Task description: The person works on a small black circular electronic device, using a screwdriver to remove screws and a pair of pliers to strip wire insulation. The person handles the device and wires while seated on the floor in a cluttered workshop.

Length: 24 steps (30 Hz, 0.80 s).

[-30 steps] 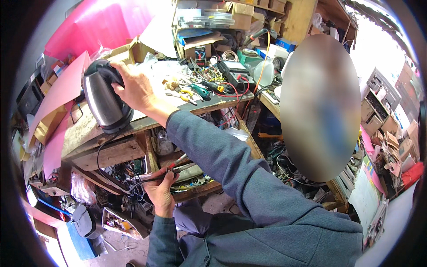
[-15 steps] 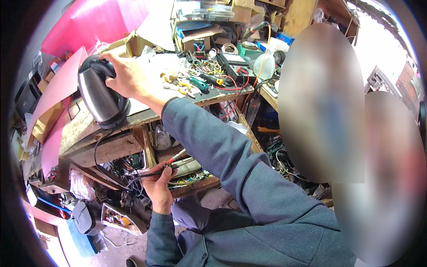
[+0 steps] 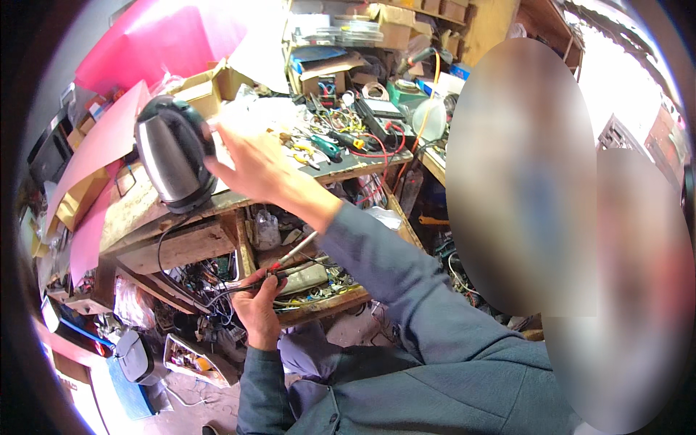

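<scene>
A stainless steel electric kettle (image 3: 168, 163) with a black handle and black base stands near the front left edge of the workbench (image 3: 138, 217). Just right of its handle is my right hand (image 3: 250, 163), blurred, with fingers apart and holding nothing. Lower down, in front of the bench, my left hand (image 3: 259, 308) is closed on a dark cord (image 3: 230, 291). A slim pale rod (image 3: 296, 251) with a red part lies right by those fingertips; I cannot tell if it is held too. A thin black cable (image 3: 161, 250) hangs below the kettle.
Pliers, a green-handled tool (image 3: 326, 147), wires and a black meter (image 3: 380, 109) with red leads crowd the bench. Pink sheets (image 3: 109, 163) lean at the left. A box of parts (image 3: 199, 360) sits on the floor. Two blurred figures (image 3: 525, 181) fill the right side.
My right hand has let go of the kettle's handle and moved right, its fingers spreading. The kettle now stands by itself. My left hand stays about where it was, with the cord.
</scene>
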Tool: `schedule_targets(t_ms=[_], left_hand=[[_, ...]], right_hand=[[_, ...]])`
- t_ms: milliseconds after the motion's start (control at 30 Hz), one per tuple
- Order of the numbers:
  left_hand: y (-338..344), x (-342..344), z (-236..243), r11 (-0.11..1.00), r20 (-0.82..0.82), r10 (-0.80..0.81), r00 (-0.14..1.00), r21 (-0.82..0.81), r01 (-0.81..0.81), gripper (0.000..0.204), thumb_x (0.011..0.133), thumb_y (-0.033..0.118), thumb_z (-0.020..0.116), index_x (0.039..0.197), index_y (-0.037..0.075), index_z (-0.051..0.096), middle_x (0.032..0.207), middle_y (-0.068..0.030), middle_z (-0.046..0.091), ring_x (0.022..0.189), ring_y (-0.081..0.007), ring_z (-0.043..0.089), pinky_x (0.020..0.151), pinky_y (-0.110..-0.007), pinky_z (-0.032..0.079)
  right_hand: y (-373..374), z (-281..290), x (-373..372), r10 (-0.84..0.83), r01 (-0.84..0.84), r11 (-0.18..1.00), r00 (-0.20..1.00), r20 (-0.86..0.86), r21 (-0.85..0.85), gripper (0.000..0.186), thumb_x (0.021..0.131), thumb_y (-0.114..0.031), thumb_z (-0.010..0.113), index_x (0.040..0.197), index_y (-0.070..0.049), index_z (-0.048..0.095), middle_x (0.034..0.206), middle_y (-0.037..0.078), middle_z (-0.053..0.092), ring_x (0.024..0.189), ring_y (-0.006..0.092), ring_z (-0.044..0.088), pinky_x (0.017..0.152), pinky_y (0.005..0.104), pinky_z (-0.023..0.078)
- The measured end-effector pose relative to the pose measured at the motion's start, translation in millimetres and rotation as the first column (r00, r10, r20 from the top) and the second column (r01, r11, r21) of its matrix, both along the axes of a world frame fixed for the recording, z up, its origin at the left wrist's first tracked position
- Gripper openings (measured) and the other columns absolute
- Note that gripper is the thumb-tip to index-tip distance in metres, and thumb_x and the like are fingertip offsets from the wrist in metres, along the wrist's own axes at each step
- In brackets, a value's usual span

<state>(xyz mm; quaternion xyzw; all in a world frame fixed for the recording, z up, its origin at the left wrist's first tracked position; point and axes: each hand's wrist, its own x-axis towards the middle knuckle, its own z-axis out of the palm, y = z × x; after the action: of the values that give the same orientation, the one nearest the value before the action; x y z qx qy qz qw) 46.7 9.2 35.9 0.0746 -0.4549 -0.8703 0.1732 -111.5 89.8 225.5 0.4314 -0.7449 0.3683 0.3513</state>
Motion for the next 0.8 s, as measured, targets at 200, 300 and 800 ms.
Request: schedule_targets(t_ms=[200,300,800], left_hand=[[-5.1,2.9,-11.6,0.995,-0.022,-0.066,0.998,0.073,0.068,0.025,0.089,-0.002,0.068,0.113,-0.007,0.064,0.109,-0.0182,0.07,0.096,-0.0243,0.069,0.085,-0.039,0.061],[-4.3,10.2,-9.5,0.976,-0.051,-0.196,0.979,0.09,0.2,0.027,0.09,-0.004,0.066,0.117,-0.007,0.062,0.112,-0.0199,0.069,0.101,-0.0269,0.069,0.089,-0.04,0.06],[-121.5,99.3,114.9,0.898,0.016,0.148,0.989,-0.422,-0.127,0.058,0.084,0.012,0.058,0.138,-0.003,0.042,0.091,-0.0088,0.065,0.069,-0.0152,0.063,0.055,-0.024,0.052]], right_hand=[[85.5,-51.4,68.7,0.013,-0.411,0.6,0.863,0.505,0.686,0.059,0.078,-0.027,0.075,0.13,-0.007,0.057,0.105,0.024,0.07,0.097,0.0401,0.068,0.083,0.0477,0.055],[102.3,-83.7,76.9,-0.123,-0.342,0.564,0.866,0.485,0.752,0.04,0.084,-0.019,0.069,0.12,-0.004,0.058,0.1,0.023,0.068,0.096,0.0413,0.066,0.082,0.0487,0.053],[242.9,26.4,-38.1,-0.152,0.237,0.969,0.805,0.574,-0.076,0.041,0.09,-0.004,0.06,0.131,-0.004,0.058,0.085,0.003,0.063,0.072,0.0158,0.06,0.068,0.0311,0.05]])
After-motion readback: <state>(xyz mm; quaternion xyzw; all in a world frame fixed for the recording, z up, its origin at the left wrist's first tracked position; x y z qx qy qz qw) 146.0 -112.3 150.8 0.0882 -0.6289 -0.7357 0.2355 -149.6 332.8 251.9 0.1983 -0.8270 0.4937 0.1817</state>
